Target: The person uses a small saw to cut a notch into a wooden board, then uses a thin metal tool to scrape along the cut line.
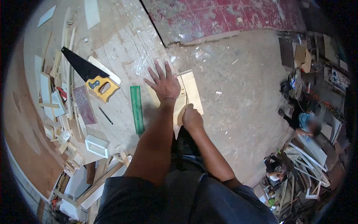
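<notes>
On the pale, dotted board [192, 91], the left hand [166, 86] was spread; a tool [186, 98] was clasped by the right hand [192, 119]; floor [242, 82] flanked its right edge.

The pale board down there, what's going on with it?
A person's left hand lies flat over the pale board, fingers spread. Their right hand is closed around one end of something thin pointing along it, too small to make out. The yellow-handled saw and green strip lie off to the left, not being held.
</notes>
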### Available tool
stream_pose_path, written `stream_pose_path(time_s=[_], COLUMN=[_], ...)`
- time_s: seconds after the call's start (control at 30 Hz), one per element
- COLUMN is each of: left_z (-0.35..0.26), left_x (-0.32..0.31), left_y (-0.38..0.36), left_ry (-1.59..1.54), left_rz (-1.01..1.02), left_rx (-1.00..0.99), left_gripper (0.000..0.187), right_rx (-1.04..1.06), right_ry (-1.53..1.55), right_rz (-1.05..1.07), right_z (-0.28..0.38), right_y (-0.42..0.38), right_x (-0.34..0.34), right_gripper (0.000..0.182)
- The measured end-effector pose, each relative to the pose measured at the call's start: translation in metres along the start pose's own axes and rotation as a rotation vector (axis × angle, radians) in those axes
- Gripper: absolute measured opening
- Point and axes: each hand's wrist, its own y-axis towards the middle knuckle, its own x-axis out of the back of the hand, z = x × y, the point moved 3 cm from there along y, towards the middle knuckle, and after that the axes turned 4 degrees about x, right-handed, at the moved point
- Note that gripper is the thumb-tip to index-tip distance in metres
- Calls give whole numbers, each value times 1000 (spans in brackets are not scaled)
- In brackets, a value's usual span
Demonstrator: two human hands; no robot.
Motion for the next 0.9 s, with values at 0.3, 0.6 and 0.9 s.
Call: stream_pose_path(time_s=[0.3,0.6,0.9], left_z=[-4,-5,-3], left_x=[7,-2,-9], left_y=[-44,-54,-49], left_ry=[20,83,112], left_rz=[77,47,-8], left_rx=[24,74,51], left_gripper=[70,68,67], right_rx=[99,187,761], right_ry=[-15,-7,-7], right_rz=[63,256,-106], right_z=[-9,-12,-14], right_y=[4,5,-8], right_x=[8,30,22], right_gripper=[31,23,18])
